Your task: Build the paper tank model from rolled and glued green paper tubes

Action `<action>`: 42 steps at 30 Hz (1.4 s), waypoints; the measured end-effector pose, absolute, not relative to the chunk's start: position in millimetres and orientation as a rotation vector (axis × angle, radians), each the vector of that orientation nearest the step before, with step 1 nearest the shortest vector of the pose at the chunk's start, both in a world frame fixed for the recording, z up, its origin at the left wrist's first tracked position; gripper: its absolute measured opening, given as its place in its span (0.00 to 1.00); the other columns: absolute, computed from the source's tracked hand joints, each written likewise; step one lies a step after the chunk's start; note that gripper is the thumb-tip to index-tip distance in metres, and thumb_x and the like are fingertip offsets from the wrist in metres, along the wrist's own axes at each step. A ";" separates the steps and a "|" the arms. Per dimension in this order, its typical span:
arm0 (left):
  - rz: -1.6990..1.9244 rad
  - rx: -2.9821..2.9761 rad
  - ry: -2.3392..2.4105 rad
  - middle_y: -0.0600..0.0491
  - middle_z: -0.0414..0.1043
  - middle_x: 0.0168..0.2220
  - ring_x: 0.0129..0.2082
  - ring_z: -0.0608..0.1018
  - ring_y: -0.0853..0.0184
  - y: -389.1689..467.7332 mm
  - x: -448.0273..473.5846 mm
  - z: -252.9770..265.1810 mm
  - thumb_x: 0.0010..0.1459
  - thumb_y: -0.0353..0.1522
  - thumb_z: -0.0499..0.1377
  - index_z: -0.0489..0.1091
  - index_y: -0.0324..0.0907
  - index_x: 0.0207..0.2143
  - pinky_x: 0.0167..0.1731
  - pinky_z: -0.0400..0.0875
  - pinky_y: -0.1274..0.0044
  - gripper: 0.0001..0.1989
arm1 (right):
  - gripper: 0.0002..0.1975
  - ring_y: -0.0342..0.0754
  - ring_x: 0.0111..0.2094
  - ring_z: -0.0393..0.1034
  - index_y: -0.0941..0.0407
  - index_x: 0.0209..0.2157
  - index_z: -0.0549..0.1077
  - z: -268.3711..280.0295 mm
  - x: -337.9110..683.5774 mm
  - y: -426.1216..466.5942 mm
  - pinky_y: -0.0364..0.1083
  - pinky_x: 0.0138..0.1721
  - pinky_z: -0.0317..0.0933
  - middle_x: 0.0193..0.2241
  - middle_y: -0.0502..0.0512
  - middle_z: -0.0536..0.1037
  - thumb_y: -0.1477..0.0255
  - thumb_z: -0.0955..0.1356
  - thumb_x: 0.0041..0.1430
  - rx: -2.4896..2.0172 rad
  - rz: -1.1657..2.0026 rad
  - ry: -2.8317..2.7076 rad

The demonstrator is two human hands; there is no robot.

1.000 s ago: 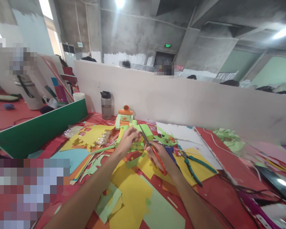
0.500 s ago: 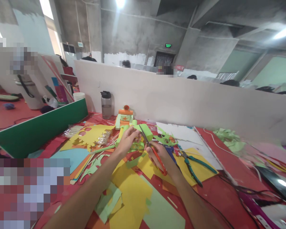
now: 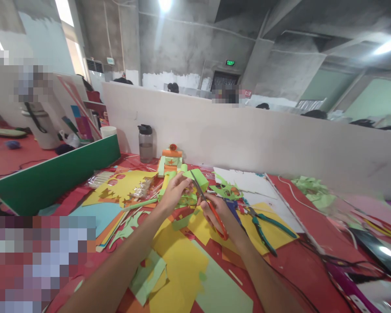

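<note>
In my left hand (image 3: 176,191) a piece of light green paper (image 3: 198,179) is pinched between thumb and fingers. My right hand (image 3: 217,211) is closed around scissors with orange handles (image 3: 220,226). The dark blades (image 3: 197,184) point up and left and lie against the green paper; whether they are cutting into it I cannot tell. Below and behind the hands are yellow sheets (image 3: 179,265) and a pale green sheet (image 3: 223,282). Just beyond stands a paper model (image 3: 171,161) in orange and light green with a star on its front.
Green-handled pliers (image 3: 263,228) lie on yellow paper at the right. A water bottle (image 3: 145,143) stands by the white partition (image 3: 247,134). At the left are a green board (image 3: 61,174) and cut yellow paper (image 3: 124,184). A dark phone-like slab (image 3: 378,252) and cables lie far right.
The green paper between my hands has shifted very slightly. Both hands and the scissors stay almost in place.
</note>
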State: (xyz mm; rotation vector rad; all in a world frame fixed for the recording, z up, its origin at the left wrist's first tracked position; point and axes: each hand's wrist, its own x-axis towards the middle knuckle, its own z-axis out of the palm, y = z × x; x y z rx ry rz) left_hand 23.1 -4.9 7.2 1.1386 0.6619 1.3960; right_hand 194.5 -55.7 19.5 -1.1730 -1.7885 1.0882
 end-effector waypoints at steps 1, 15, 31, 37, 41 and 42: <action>1.394 1.140 0.663 0.56 0.69 0.29 0.28 0.72 0.71 -5.0 23.2 7.3 0.54 0.41 0.64 0.64 0.42 0.30 0.29 0.65 0.78 0.15 | 0.22 0.41 0.16 0.54 0.53 0.35 0.66 19.9 194.2 -56.1 0.41 0.17 0.53 0.18 0.43 0.59 0.48 0.66 0.59 -1.173 1.086 -1.790; 1.470 1.254 0.760 0.56 0.68 0.27 0.26 0.72 0.70 -5.5 20.0 12.6 0.56 0.44 0.62 0.64 0.42 0.35 0.25 0.65 0.78 0.16 | 0.23 0.40 0.15 0.52 0.55 0.35 0.68 17.7 196.9 -51.5 0.40 0.15 0.50 0.16 0.42 0.58 0.48 0.67 0.57 -1.188 1.082 -1.822; 1.443 1.237 0.705 0.57 0.68 0.27 0.25 0.69 0.73 -8.7 22.8 12.8 0.56 0.44 0.63 0.64 0.42 0.30 0.26 0.63 0.80 0.16 | 0.32 0.40 0.16 0.58 0.55 0.39 0.68 19.7 196.2 -54.9 0.40 0.18 0.54 0.19 0.45 0.63 0.39 0.61 0.56 -1.102 1.140 -1.813; 1.423 1.233 0.679 0.57 0.68 0.28 0.26 0.70 0.73 -8.5 21.0 10.9 0.58 0.42 0.61 0.63 0.42 0.30 0.27 0.63 0.80 0.14 | 0.31 0.40 0.16 0.58 0.55 0.40 0.68 18.0 200.3 -52.4 0.40 0.19 0.55 0.19 0.45 0.63 0.40 0.61 0.57 -1.077 1.141 -1.852; 1.394 1.224 0.644 0.58 0.68 0.28 0.26 0.70 0.72 -7.6 19.0 10.8 0.57 0.42 0.62 0.63 0.42 0.30 0.28 0.64 0.79 0.14 | 0.33 0.40 0.17 0.58 0.55 0.41 0.69 18.4 205.2 -49.5 0.40 0.18 0.56 0.19 0.45 0.63 0.39 0.62 0.55 -1.078 1.140 -1.899; 1.390 1.230 0.646 0.58 0.67 0.27 0.25 0.70 0.72 -7.3 18.4 11.2 0.57 0.42 0.62 0.63 0.43 0.30 0.28 0.64 0.79 0.14 | 0.33 0.40 0.17 0.59 0.55 0.41 0.69 18.9 206.0 -49.0 0.40 0.18 0.56 0.19 0.45 0.63 0.38 0.62 0.54 -1.078 1.142 -1.906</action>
